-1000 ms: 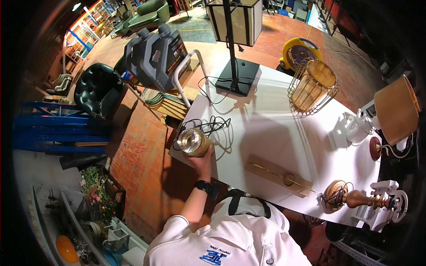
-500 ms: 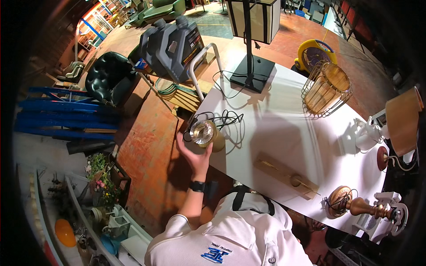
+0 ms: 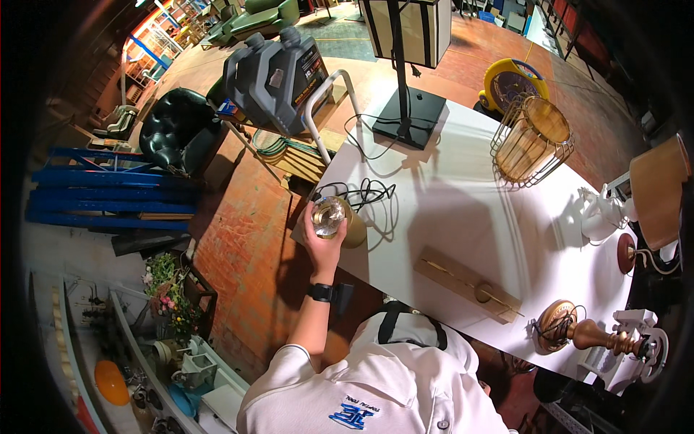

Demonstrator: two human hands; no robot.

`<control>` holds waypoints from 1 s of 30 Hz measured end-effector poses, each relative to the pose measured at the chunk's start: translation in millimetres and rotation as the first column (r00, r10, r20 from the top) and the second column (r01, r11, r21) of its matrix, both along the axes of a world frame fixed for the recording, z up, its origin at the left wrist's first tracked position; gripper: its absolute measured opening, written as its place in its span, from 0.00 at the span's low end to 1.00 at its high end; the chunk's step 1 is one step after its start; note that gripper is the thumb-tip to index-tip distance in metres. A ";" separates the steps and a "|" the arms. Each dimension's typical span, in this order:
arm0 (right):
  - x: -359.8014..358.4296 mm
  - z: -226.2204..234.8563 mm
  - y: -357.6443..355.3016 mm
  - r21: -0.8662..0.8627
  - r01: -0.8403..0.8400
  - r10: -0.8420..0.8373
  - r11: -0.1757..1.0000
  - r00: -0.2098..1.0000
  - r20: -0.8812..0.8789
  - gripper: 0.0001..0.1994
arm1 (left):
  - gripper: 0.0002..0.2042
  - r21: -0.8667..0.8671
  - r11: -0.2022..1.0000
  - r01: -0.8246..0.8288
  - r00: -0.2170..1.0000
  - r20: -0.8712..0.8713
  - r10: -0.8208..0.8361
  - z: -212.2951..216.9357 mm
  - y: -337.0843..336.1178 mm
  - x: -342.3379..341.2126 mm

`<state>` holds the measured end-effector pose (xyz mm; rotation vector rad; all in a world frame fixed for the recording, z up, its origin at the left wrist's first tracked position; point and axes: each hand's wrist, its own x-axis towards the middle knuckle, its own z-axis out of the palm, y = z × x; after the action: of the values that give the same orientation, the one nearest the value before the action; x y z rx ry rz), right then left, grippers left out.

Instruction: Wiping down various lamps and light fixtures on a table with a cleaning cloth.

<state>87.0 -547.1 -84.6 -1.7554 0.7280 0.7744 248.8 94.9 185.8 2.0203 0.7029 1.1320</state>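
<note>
At the left edge of the white table, my left hand wraps its thumb and fingers round a clear faceted glass top. Beneath and beside it shows a gold, round lamp base standing on the table. A black cord lies in loose loops just behind it. My wrist carries a dark band. No part of my right hand shows. To the right of the lamp lies a wooden plank with a small round piece and a thin rod on it.
On the white table stand a black-based lamp, a wire-and-wood basket, a white figurine lamp and a tipped turned-wood lamp base. Grey jugs sit on a trolley beyond the left edge. Flowers stand lower left.
My left hand has closed in on the glass top; its fingers, spread to the left before, now curl round it. The lamp has hardly moved.
</note>
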 end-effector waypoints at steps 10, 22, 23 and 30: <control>3.8 1.4 2.9 0.029 -0.109 0.105 0.994 0.986 0.129 0.09 | 0.33 0.085 0.996 -0.029 0.998 -0.061 0.034 5.0 -3.4 2.3; 41.6 79.3 45.0 -0.404 -0.524 0.627 0.750 0.758 0.180 0.07 | 0.34 0.072 0.997 -0.029 0.999 -0.030 0.031 2.5 -4.5 4.9; 37.8 70.0 38.5 -0.435 -0.514 0.649 0.739 0.717 0.255 0.07 | 0.33 0.052 0.998 -0.020 1.000 -0.018 0.021 0.8 -4.6 6.8; 59.0 118.3 79.2 -0.159 -0.047 0.043 0.986 0.999 -0.027 0.09 | 0.47 -0.059 0.995 0.080 0.993 0.093 -0.074 -8.0 -0.6 -3.9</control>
<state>146.0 -467.9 33.7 -1.9156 0.7869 0.7858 244.9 94.3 177.8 1.9141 0.6020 1.1353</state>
